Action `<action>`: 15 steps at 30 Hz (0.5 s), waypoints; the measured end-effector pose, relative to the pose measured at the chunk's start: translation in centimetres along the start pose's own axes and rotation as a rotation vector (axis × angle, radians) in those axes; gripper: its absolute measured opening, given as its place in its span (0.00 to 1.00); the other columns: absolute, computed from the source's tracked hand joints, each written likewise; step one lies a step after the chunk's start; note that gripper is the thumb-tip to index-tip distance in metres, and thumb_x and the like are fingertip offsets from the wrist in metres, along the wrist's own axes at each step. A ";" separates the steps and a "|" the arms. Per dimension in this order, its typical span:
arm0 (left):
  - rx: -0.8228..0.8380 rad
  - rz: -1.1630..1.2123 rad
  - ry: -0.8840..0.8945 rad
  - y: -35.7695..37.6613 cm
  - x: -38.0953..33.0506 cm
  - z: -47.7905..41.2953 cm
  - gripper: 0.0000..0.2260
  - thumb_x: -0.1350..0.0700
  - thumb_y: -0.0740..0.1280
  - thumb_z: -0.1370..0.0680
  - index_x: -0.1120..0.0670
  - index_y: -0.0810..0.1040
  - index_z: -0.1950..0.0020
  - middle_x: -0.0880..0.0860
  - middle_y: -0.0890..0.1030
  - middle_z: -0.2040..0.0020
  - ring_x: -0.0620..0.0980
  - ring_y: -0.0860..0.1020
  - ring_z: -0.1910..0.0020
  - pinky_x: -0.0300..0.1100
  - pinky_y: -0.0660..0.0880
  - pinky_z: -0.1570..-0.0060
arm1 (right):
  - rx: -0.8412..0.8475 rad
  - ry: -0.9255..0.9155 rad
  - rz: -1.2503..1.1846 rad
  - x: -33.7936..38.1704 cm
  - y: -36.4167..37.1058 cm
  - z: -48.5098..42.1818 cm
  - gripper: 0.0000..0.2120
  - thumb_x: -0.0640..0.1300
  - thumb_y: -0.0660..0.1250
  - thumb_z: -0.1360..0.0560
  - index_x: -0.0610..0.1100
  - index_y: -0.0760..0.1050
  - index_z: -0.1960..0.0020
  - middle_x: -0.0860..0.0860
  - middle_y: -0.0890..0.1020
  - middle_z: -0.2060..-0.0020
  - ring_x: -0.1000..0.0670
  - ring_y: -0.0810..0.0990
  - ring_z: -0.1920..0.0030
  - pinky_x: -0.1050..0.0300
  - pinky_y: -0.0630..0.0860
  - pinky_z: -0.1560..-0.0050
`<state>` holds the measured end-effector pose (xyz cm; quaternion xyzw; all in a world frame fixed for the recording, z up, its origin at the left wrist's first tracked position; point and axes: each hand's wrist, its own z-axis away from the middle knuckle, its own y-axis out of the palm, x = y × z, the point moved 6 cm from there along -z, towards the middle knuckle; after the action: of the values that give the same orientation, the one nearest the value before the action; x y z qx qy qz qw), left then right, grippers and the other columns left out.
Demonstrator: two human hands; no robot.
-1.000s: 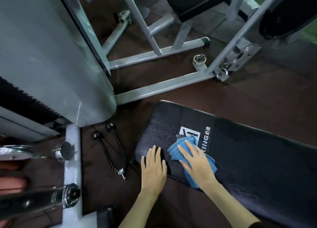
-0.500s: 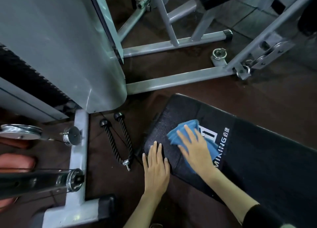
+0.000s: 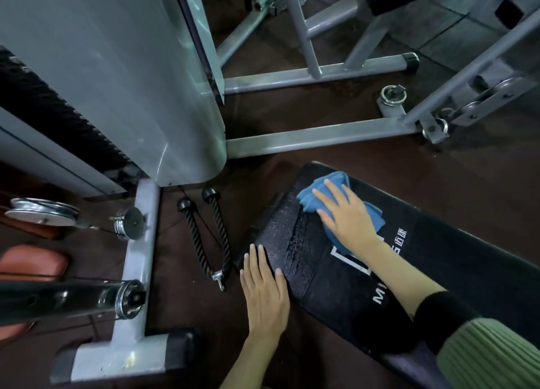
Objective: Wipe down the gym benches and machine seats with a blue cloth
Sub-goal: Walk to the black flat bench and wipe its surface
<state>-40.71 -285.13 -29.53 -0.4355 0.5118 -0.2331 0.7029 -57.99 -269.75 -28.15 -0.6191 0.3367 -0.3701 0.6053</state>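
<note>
A black padded gym bench (image 3: 455,260) with white lettering runs from the centre to the lower right. A folded blue cloth (image 3: 321,188) lies near its far left end. My right hand (image 3: 347,216) presses flat on the cloth with straight, spread fingers. A damp streak shows on the pad beside the cloth. My left hand (image 3: 264,293) rests flat on the bench's near left edge, fingers straight and together.
A grey weight-stack machine shroud (image 3: 111,75) stands at the left, its white foot (image 3: 128,324) in front. A black rope handle (image 3: 210,230) lies on the brown floor between the machine and the bench. Grey frame tubes (image 3: 315,137) cross the floor beyond the bench.
My right hand has slid the blue cloth away from me toward the bench's far left corner, uncovering the logo. My left hand stayed on the bench edge.
</note>
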 end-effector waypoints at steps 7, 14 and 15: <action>-0.048 0.441 -0.113 -0.7 1.7 0.4 0.29 0.42 0.44 0.23 0.51 0.48 0.23 0.42 0.50 0.24 0.36 0.49 0.25 0.38 0.48 0.26 | 0.025 -0.088 -0.064 9.2 1.7 3.2 0.24 0.55 0.41 0.19 0.49 0.50 0.25 0.46 0.67 0.28 0.41 0.67 0.31 0.45 0.71 0.36; -0.046 0.471 -0.104 -1.1 1.9 -0.2 0.27 0.43 0.45 0.22 0.49 0.50 0.24 0.41 0.53 0.25 0.32 0.50 0.27 0.39 0.50 0.26 | -0.046 -0.455 -0.007 9.5 0.3 3.4 0.24 0.57 0.53 0.24 0.53 0.65 0.29 0.50 0.71 0.31 0.45 0.74 0.37 0.50 0.75 0.41; -0.057 0.448 -0.102 -1.0 1.8 -0.5 0.28 0.44 0.44 0.22 0.51 0.51 0.23 0.42 0.54 0.25 0.32 0.50 0.27 0.42 0.51 0.26 | -0.059 -0.447 0.010 8.5 0.2 2.1 0.23 0.56 0.53 0.23 0.52 0.67 0.30 0.49 0.72 0.32 0.46 0.74 0.36 0.49 0.73 0.39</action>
<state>-40.44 -287.20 -29.63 -0.3417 0.5659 -0.0345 0.7495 -51.91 -276.05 -27.91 -0.7013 0.2080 -0.2106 0.6485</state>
